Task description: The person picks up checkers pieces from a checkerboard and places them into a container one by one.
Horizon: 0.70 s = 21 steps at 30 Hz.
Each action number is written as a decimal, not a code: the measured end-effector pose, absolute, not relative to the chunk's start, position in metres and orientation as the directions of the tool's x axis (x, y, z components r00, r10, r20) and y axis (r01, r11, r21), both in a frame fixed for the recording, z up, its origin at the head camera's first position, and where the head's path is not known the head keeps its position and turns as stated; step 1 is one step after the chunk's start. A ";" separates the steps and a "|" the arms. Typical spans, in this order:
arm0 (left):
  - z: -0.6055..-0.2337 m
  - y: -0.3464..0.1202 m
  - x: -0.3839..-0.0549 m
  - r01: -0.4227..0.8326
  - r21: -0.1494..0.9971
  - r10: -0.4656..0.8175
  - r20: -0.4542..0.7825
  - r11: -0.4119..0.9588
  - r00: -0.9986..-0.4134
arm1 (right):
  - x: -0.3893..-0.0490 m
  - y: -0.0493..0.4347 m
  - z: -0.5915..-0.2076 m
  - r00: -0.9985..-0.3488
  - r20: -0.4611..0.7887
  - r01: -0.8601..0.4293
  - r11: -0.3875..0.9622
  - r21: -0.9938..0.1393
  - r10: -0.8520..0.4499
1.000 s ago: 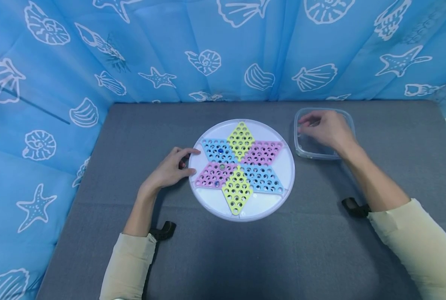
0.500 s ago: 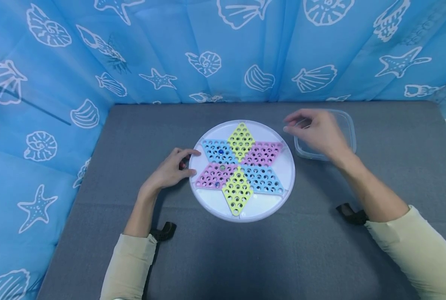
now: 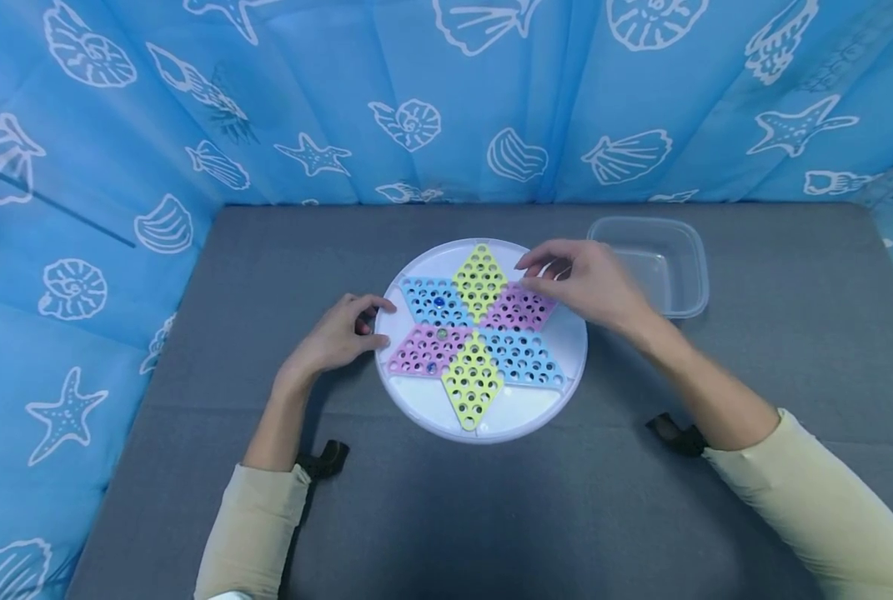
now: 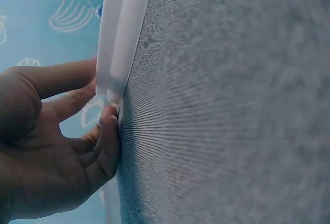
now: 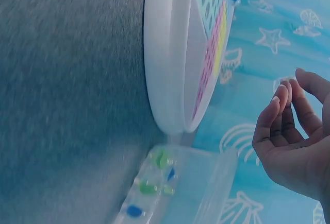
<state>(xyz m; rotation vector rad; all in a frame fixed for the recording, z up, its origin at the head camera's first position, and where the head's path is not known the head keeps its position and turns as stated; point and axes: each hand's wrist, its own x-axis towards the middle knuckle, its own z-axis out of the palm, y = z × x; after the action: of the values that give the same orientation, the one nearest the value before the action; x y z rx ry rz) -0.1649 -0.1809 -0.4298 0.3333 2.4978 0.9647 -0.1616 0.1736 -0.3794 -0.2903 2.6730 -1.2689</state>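
A round white Chinese checkers board (image 3: 523,407) lies on the table, its star of holes yellow, pink and blue. My left hand (image 3: 332,337) grips its left edge; in the left wrist view the thumb meets the rim (image 4: 114,49) while other fingers curl by its underside. Over the upper right pink section hovers my right hand (image 3: 592,279), thumb and fingertips close together. Whether a marble is between them is hidden. A dark blue marble (image 3: 439,302) sits in the upper left blue section. In the left pink section are a greenish marble (image 3: 442,334) and another blue marble (image 3: 432,367).
Right of the board stands a clear plastic container (image 3: 701,287). Through its wall the right wrist view shows green marbles (image 5: 148,187) and blue marbles (image 5: 134,211). Grey cloth (image 3: 446,517) covers the table. A blue seashell-print curtain (image 3: 476,100) hangs behind.
My right hand has moved left and toward me, from inside the clear container to above the board's pink section. The left hand has stayed at the board's edge.
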 end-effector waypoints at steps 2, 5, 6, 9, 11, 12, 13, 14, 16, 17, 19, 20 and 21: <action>-0.429 -0.181 -0.166 0.063 0.686 0.372 -0.312 0.724 -0.874 | -0.161 0.169 -0.381 -0.960 -0.065 -0.121 0.613 -0.781 -0.272; -0.428 -0.182 -0.167 0.060 0.694 0.377 -0.315 0.718 -0.871 | -0.161 0.162 -0.384 -0.948 -0.051 -0.156 0.598 -0.786 -0.314; -0.428 -0.182 -0.168 0.056 0.695 0.377 -0.319 0.717 -0.870 | -0.161 0.159 -0.385 -0.943 -0.051 -0.165 0.595 -0.787 -0.328; -0.426 -0.183 -0.168 0.048 0.703 0.383 -0.328 0.709 -0.864 | -0.160 0.152 -0.388 -0.929 -0.063 -0.174 0.580 -0.796 -0.365; -0.425 -0.182 -0.168 0.045 0.708 0.388 -0.331 0.704 -0.860 | -0.160 0.146 -0.389 -0.921 -0.071 -0.175 0.569 -0.804 -0.384; -0.424 -0.182 -0.168 0.047 0.710 0.392 -0.331 0.703 -0.859 | -0.160 0.143 -0.390 -0.917 -0.073 -0.176 0.561 -0.809 -0.393; -0.423 -0.182 -0.168 0.046 0.712 0.394 -0.332 0.700 -0.857 | -0.159 0.140 -0.390 -0.913 -0.074 -0.177 0.554 -0.813 -0.400; -0.423 -0.182 -0.168 0.045 0.715 0.396 -0.333 0.698 -0.856 | -0.159 0.138 -0.390 -0.911 -0.074 -0.177 0.549 -0.817 -0.405; -0.423 -0.182 -0.168 0.041 0.716 0.395 -0.336 0.697 -0.855 | -0.157 0.132 -0.391 -0.905 -0.071 -0.184 0.538 -0.823 -0.419; -0.423 -0.182 -0.168 0.038 0.717 0.394 -0.337 0.696 -0.855 | -0.157 0.129 -0.392 -0.903 -0.070 -0.188 0.537 -0.822 -0.424; -0.424 -0.183 -0.169 0.033 0.721 0.393 -0.338 0.692 -0.855 | -0.155 0.123 -0.394 -0.898 -0.065 -0.200 0.536 -0.820 -0.435; -0.425 -0.183 -0.169 0.028 0.725 0.391 -0.338 0.688 -0.856 | -0.154 0.120 -0.395 -0.895 -0.063 -0.206 0.535 -0.819 -0.441; -0.426 -0.183 -0.169 0.024 0.730 0.391 -0.338 0.683 -0.856 | -0.153 0.118 -0.396 -0.893 -0.062 -0.212 0.536 -0.817 -0.447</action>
<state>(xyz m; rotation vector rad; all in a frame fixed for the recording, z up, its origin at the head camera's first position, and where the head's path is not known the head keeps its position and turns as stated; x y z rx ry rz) -0.1694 -0.1830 -0.4255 0.3200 2.4209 1.0412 -0.1533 0.1177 -0.3961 -0.5516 2.5134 -1.2836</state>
